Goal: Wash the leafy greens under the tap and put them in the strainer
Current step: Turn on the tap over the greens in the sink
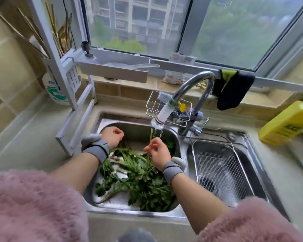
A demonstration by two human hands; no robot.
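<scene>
Pink fuzzy sleeves (33, 203) are reaching over a sink (122, 209) full of leafy greens (140, 179).

The left hand (112, 137) is hovering over the basin, fingers curled and holding nothing. The right hand (158, 151) is pinching a green stem (151, 134) under water running from the tap (191, 95). The wire strainer (219, 170) is sitting in the right basin, just beside the greens.
</scene>
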